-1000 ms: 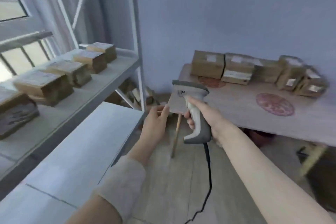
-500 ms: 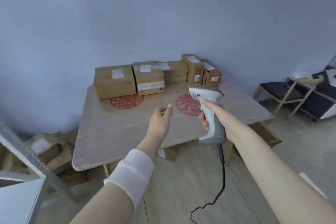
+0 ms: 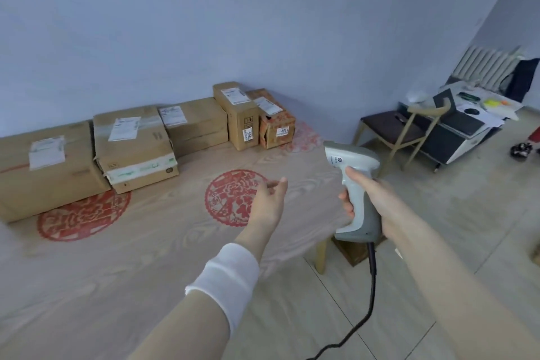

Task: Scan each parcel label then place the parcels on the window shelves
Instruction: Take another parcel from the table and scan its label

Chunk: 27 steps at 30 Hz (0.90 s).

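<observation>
Several cardboard parcels with white labels line the back of a wooden table (image 3: 122, 260) against the wall: a big one (image 3: 43, 172) at the left, a taped one (image 3: 133, 146) beside it, a flat one (image 3: 195, 126), a tall narrow one (image 3: 236, 114) and a small orange-printed one (image 3: 274, 120). My right hand (image 3: 371, 199) grips the handle of a grey barcode scanner (image 3: 355, 193) past the table's right edge, its cable hanging down. My left hand (image 3: 268, 202) hovers open over the table, holding nothing.
Red paper-cut decorations (image 3: 233, 196) lie on the tabletop. A dark-seated wooden chair (image 3: 391, 128) stands to the right, with a low cabinet (image 3: 458, 131) covered in clutter and a radiator (image 3: 485, 64) behind. The floor is tiled.
My view swung right from the window shelves to the parcel table and came closer. Both hands stay out in front, the scanner still in my right.
</observation>
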Tool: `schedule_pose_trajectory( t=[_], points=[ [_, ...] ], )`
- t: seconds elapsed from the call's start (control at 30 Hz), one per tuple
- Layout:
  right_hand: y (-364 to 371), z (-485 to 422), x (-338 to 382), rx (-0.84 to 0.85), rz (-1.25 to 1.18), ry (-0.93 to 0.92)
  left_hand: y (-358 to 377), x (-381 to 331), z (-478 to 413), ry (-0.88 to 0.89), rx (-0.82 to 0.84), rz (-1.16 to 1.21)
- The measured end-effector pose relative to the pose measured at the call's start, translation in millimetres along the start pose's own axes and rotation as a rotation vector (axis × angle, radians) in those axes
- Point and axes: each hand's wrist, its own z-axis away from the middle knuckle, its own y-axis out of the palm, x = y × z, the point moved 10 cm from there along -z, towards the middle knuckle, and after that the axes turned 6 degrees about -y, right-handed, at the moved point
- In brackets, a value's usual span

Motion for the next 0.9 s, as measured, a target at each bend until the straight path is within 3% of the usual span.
schedule_pose_trajectory(
  t=[0.3, 0.47, 0.8, 0.9],
  points=[
    [-31, -168, 43, 0.06, -0.036, -0.005, 54, -24, -152, -0.159, -0.042, 0.098],
    [-17, -264, 64, 0.131, -0.007, -0.024, 59, -32, -250, -0.258, -0.131, 0.3],
    [7, -437, 32, 0.235, 0.092, 0.145, 71, 4, -404, -0.573, -0.242, 0.559],
    [21, -479, 15, 0.298, 0.123, 0.191, 76, 15, -437, -0.591, -0.235, 0.627]
  ],
)
